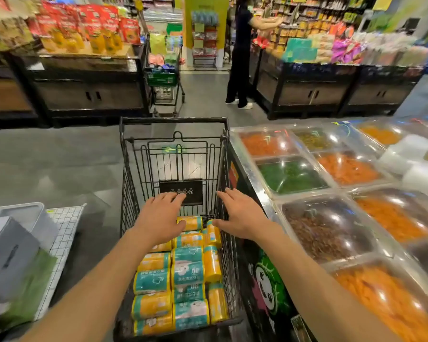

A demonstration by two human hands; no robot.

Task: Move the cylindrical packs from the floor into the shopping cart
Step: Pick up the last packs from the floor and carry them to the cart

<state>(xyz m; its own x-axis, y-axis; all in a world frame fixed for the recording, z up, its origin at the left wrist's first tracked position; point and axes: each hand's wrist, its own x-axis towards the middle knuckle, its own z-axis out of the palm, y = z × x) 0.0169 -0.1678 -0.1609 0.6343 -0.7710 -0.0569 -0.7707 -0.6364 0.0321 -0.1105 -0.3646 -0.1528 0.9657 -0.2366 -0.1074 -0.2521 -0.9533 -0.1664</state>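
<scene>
Both my arms reach out over the shopping cart (173,154), palms down; my left hand (160,217) hangs with its fingers straight and lightly spread, holding nothing, and my right hand (242,214) is the same, fingers extended and relaxed, thumb turned in toward the left hand, nothing pinched or gripped; whether either palm touches anything below it I cannot tell. Directly beneath and behind my hands, toward my body, the cylindrical packs (187,272) lie on their sides in the cart's basket, yellow ones and teal ones packed close in rows, touching one another; the nearest yellow pack sits between my two hands, just under the thumbs. Just past my left fingertips a black placard (192,191) hangs on the cart's inner wire panel; my right fingers lie over the cart's right wire wall. Right of my right hand, just beside the cart, stands a counter of clear-lidded bins (326,183) holding orange, green and dark brown foods. Left of my left arm, near the cart, are a grey box (8,257) and a white wire rack (64,225). Well beyond my hands, a second cart (164,77) with a green basket stands by a dark display stand (84,90) stacked with red and yellow packets, and a person in dark clothes (240,58) reaches toward shelves on the far right.
</scene>
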